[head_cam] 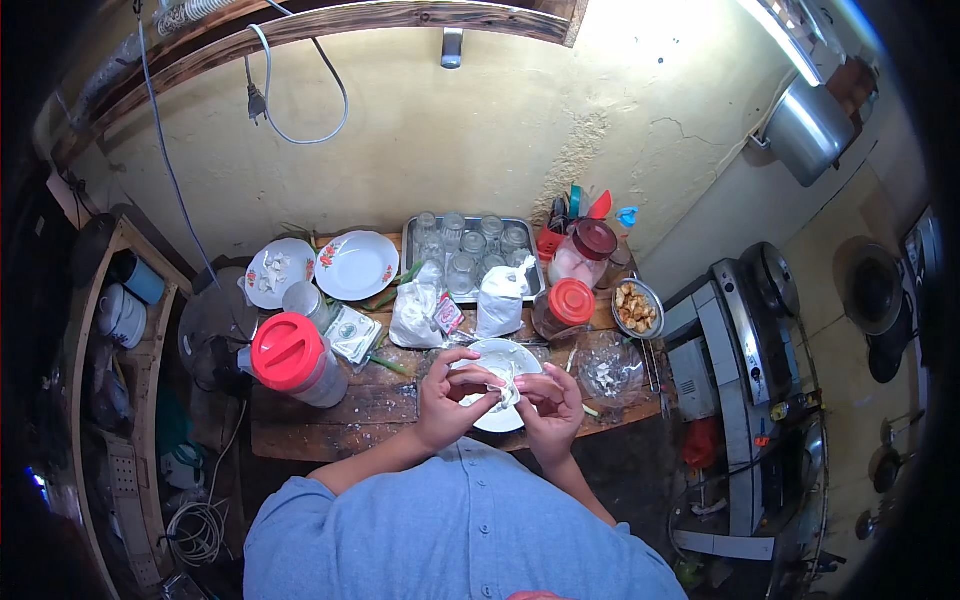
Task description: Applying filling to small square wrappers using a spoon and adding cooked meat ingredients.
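Between my two hands is a small, soft white piece [507,391], perhaps a dough wrapper, pinched into folds. My left hand [452,397] grips its left side between thumb and fingers. On the other side my right hand [551,409] pinches it with thumb and fingertips. Directly beneath lies a white plate [497,425], partly covered by the hands. Just behind the plate stand a tied white plastic bag [501,304] and a second bag of white powder [415,313]. To the right, a clear bowl [611,367] holds white scraps.
A red-lidded pitcher [298,360] stands left, near floral plates [356,265], one bearing white pieces [274,271]. Glasses fill a metal tray [472,259] at the back. Red-lidded jars [571,302] and a strainer of browned pieces [637,306] stand right. A gas stove [742,322] is beyond.
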`<state>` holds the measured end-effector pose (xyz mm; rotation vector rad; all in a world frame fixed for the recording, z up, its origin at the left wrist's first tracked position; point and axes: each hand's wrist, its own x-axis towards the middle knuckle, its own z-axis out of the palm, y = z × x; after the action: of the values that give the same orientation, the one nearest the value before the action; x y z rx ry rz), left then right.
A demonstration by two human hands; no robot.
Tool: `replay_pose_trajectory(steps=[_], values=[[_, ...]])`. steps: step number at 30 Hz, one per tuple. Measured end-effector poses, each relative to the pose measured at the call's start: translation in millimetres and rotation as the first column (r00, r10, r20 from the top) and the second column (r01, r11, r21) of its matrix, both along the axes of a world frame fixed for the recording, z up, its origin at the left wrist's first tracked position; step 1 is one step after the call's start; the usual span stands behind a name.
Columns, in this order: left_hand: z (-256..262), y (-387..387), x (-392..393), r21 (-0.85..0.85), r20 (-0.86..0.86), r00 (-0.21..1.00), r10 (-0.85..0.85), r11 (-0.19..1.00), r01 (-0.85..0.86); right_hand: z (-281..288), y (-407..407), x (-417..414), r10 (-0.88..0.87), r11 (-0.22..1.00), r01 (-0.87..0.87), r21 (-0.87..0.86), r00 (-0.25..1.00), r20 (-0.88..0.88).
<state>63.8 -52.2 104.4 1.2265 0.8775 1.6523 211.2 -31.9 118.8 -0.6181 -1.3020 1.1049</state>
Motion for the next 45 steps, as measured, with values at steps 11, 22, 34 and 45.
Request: replay_pose_trajectory(steps=[11,22,34,45], values=[[8.2,-1.6,0.1,0.056,0.016,0.999,-0.033,0.998,0.032,2.2,-5.6,-2.5,0.044,0.994,-0.043,-0.104,0.999,0.012],[7.3,-2.6,2.0,-0.041,0.104,0.994,-0.046,0.998,0.050,3.5,-6.1,-1.6,0.013,0.994,-0.011,-0.108,1.000,0.025],[-1.6,1.1,3.6,-0.098,0.230,0.969,-0.087,0.989,0.112,5.1,-6.4,-4.0,0.001,0.988,0.013,-0.154,0.996,0.089],[8.5,7.8,-13.9,-0.268,0.385,0.887,-0.254,0.889,0.371,-10.5,8.2,5.9,0.185,0.953,-0.181,-0.244,0.983,-0.008]])
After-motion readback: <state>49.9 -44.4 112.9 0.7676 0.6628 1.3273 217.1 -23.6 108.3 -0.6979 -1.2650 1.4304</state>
